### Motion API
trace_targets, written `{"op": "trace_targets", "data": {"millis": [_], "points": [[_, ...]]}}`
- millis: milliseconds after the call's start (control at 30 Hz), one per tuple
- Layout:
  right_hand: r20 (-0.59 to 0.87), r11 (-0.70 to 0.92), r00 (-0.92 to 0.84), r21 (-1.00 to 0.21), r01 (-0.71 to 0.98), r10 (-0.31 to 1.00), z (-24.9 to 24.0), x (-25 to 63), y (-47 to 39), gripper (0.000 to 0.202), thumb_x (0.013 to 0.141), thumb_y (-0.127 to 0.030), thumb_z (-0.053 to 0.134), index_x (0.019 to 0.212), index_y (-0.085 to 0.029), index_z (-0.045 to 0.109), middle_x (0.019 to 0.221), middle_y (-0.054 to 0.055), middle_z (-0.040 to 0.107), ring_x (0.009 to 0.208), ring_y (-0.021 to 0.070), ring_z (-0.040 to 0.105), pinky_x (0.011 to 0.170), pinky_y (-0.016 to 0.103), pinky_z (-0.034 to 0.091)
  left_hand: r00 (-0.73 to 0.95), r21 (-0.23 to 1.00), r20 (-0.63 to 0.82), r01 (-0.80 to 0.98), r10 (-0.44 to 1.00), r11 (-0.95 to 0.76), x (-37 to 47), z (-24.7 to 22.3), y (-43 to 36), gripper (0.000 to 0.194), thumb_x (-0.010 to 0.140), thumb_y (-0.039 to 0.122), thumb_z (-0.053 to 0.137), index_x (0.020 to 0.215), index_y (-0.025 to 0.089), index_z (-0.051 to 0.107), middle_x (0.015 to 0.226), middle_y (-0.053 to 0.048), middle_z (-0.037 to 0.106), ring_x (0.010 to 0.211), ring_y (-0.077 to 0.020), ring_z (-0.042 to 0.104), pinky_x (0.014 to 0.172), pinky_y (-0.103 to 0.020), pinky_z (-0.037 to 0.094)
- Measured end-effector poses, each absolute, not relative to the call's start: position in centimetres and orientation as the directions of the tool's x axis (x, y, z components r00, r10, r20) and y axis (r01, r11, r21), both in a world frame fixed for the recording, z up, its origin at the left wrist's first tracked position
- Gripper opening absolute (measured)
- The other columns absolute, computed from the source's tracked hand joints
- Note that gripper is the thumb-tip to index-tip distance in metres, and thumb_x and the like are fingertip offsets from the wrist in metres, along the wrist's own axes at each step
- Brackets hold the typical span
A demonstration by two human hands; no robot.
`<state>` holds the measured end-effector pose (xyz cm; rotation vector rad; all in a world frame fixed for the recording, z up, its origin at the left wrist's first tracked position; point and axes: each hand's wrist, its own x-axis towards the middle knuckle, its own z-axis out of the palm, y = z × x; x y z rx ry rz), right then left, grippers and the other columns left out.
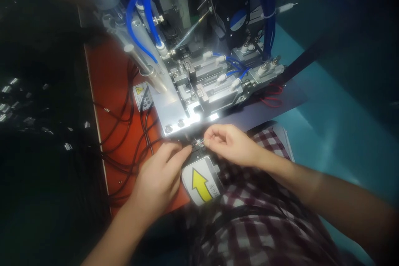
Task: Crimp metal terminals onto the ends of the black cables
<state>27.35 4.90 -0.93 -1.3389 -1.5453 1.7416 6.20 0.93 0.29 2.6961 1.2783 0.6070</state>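
Note:
My left hand (158, 174) is closed, its thumb and fingers pinched at the left side of a small metal fixture (198, 143) at the machine's front. What lies between those fingertips is too small to name. On the fixture's right side, my right hand (232, 143) has thumb and index finger pressed together on something tiny and shiny that I cannot make out. Just below the fingertips is a white plate with a yellow arrow (201, 183). The bright metal plate (168, 110) of the machine lies just beyond both hands.
Pneumatic cylinders (222, 91) with white fittings and blue tubes (131, 20) rise behind the hands. Black cables (135, 158) loop over the orange base (107, 79) at left. A warning label (143, 96) sits beside the metal plate. Red wires (272, 99) lie at right.

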Motion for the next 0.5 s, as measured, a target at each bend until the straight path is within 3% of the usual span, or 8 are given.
{"op": "trace_targets", "data": {"millis": [200,367,500], "points": [[-0.319,-0.209,-0.401,-0.933,0.294,0.859,-1.0,27.4,4.4,0.01,0.083,-0.023,0.054,0.077,-0.016,0.057,0.052,-0.006,0.045,0.046,0.008,0.039,0.043,0.021,0.033,0.565,0.282,0.293,0.72,0.771,-0.635,6.2,0.3,1.0,0.027,0.089,0.004,0.042,0.109,0.009,0.06,0.092,-0.009,0.057,0.08,-0.0165,0.06,0.062,-0.024,0.051],[-0.143,-0.041,-0.298,-0.946,0.323,0.944,-0.7,27.4,3.8,0.004,0.079,-0.019,0.06,0.08,-0.015,0.061,0.062,-0.003,0.053,0.052,0.0085,0.048,0.05,0.021,0.041,0.56,0.284,0.281,0.727,0.779,-0.625,6.2,0.1,1.0,0.027,0.089,0.005,0.043,0.11,0.009,0.06,0.093,-0.009,0.056,0.08,-0.0165,0.06,0.062,-0.024,0.051],[-0.112,-0.014,-0.278,-0.944,0.331,0.954,-0.6,27.2,3.8,0.003,0.079,-0.018,0.061,0.079,-0.015,0.062,0.067,-0.002,0.055,0.054,0.0085,0.049,0.052,0.022,0.043,0.552,0.29,0.279,0.732,0.786,-0.617,6.1,0.1,0.9,0.027,0.089,0.006,0.044,0.111,0.009,0.06,0.094,-0.009,0.057,0.082,-0.0169,0.06,0.062,-0.023,0.051]]}}
